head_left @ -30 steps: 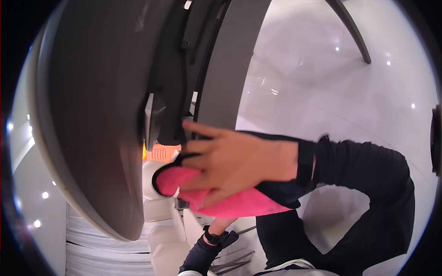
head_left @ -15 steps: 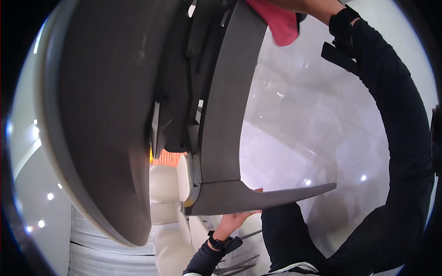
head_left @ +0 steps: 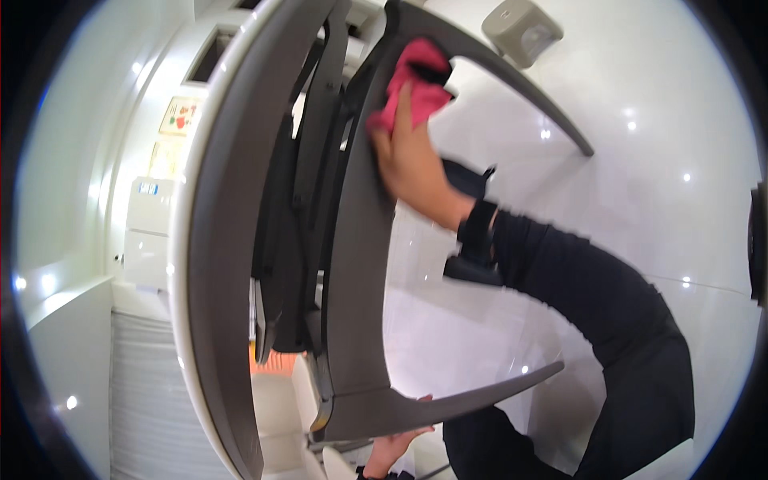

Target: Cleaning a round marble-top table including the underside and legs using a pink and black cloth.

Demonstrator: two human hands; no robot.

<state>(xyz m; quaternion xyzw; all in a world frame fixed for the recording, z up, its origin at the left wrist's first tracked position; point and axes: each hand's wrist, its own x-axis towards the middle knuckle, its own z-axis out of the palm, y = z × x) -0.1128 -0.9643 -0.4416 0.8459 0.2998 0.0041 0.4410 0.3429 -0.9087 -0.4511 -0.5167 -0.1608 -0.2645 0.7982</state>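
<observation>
Pink cloth (head_left: 416, 84) under right hand (head_left: 408, 160) on grey frame (head_left: 360, 264)

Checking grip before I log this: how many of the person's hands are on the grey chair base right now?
2. The right hand presses a pink cloth against an upper leg of the grey chair base; the left hand grips a lower leg, partly hidden behind it.

Upper sign (head_left: 181, 114): about ten o'clock, on the pale wall; rectangular, cream ground, red and green figures.
Lower sign (head_left: 166, 156): just beneath it; cream, paler, detail blurred.
Small label (head_left: 147, 189): nine-to-ten o'clock, on white cabinet (head_left: 146, 232); narrow, blue and white.
</observation>
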